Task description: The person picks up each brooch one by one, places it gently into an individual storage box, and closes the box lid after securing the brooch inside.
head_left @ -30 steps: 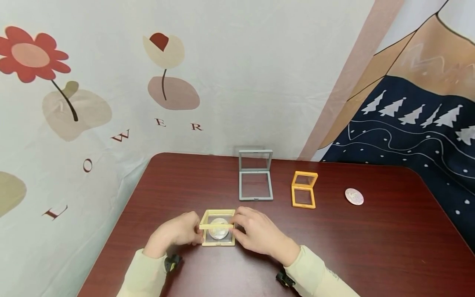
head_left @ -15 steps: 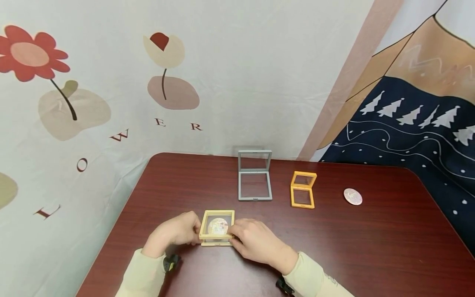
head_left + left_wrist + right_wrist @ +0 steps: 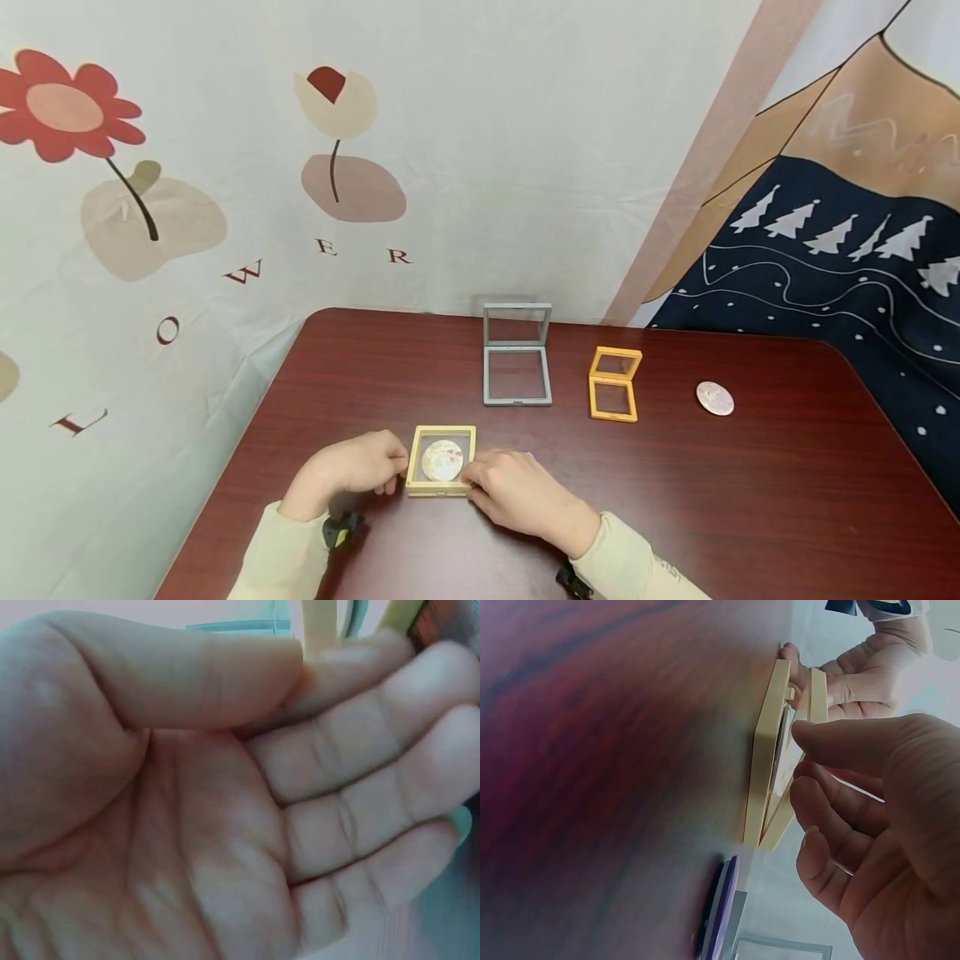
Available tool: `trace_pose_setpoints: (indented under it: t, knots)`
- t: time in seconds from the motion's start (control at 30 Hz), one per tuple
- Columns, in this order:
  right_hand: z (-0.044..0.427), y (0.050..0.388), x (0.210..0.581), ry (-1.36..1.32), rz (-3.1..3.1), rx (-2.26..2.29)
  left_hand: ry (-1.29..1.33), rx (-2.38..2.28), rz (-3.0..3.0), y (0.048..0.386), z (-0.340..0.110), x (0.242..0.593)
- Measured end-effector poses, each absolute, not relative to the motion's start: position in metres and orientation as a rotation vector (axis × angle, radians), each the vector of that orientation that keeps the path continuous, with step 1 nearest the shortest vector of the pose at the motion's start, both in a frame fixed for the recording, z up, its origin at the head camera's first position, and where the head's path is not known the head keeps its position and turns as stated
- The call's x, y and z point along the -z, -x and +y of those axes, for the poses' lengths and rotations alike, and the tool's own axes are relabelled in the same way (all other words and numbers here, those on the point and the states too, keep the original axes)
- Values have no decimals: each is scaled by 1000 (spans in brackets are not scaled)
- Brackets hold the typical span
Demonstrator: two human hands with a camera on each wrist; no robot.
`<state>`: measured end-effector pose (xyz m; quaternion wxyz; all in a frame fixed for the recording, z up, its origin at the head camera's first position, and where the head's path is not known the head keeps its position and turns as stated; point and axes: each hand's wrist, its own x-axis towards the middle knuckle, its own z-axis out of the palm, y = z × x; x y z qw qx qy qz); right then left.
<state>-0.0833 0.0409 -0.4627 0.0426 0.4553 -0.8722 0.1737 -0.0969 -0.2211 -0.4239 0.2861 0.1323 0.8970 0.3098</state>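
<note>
A pale yellow hinged frame (image 3: 411,460) lies on the table between the hands, a round patterned disc (image 3: 442,461) showing through its clear window. In the right wrist view the lid (image 3: 819,694) stands slightly apart from the base (image 3: 762,761), with the disc's edge between them. My right hand (image 3: 525,497) pinches the lid's front right corner between thumb and fingers. My left hand (image 3: 351,469) is at the frame's left side; in the left wrist view the same hand (image 3: 240,795) has loosely extended fingers, fingertips near the yellow edge.
Behind stand an open grey frame (image 3: 517,402) and a smaller open orange frame (image 3: 613,416). A pale round disc (image 3: 715,398) lies farther right. A purple-edged disc (image 3: 721,911) rests near my right hand, mostly hidden in the head view.
The yellow lid has swung down toward the front, nearly onto its base, with my right hand moving down along with it. My left hand has shifted slightly left.
</note>
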Motion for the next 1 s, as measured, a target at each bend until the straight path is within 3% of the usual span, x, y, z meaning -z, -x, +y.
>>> trace_pose_setpoints:
  t: [1.0]
  knots:
    - [37, 82, 460, -1393, -2711, -461, -403, -806, 2400, 96, -218, 429]
